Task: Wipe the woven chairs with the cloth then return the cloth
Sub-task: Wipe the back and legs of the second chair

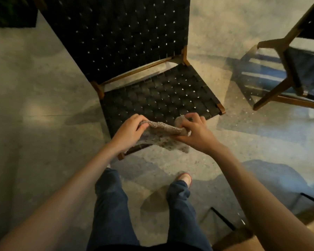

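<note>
Speckled floor point(43, 98) is lying under a woven chair point(158, 95). Both hands are gripping the cloth point(163, 135) over the front edge of the chair's seat: the left hand point(130, 132) is pinching one end, the right hand point(195, 132) the other.

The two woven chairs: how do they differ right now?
The near chair faces the person, its seat and back in full view; the far chair is cut off at the right edge. Both hands hold the cloth over the near chair's front edge; nothing touches the far chair. Both have dark weave, wooden frames.
</note>
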